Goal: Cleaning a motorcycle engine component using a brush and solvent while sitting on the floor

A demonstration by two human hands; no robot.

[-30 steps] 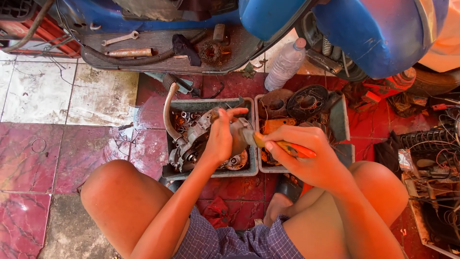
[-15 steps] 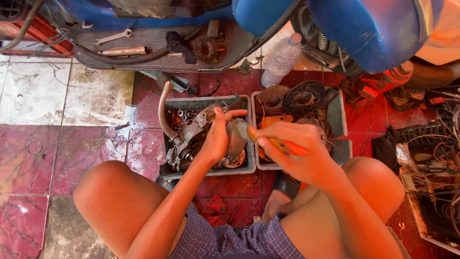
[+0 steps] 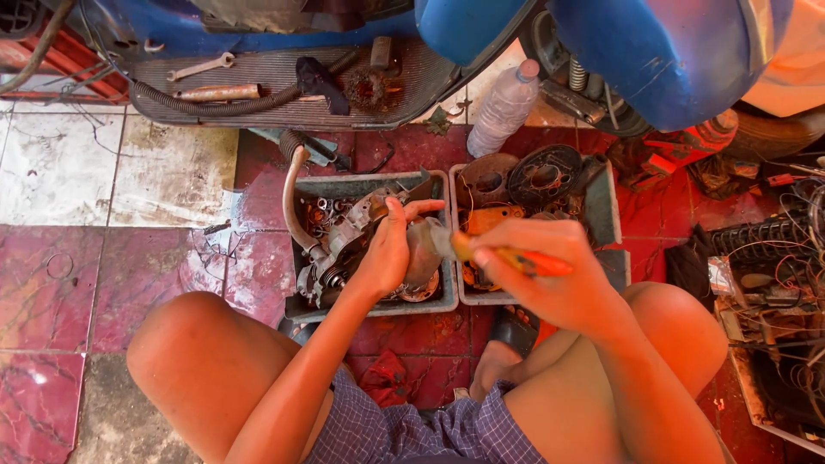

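I squat over two grey plastic trays on a red tiled floor. My left hand (image 3: 388, 253) grips a greasy metal engine part (image 3: 348, 245) held over the left tray (image 3: 374, 185). My right hand (image 3: 550, 279) holds an orange-handled tool (image 3: 516, 258), apparently a brush or screwdriver, with its tip against the part beside my left fingers. A curved metal pipe (image 3: 290, 198) sticks up from the left side of the part.
The right tray (image 3: 606, 215) holds round covers and rusty parts. A clear plastic bottle (image 3: 505, 107) stands behind it. A blue scooter's footboard (image 3: 284, 86) carries a wrench, hose and tools. Wires and a spring lie at right (image 3: 773, 249).
The view has shifted slightly. Both hands stay on the engine part and tool, with the tool tip working against the part.
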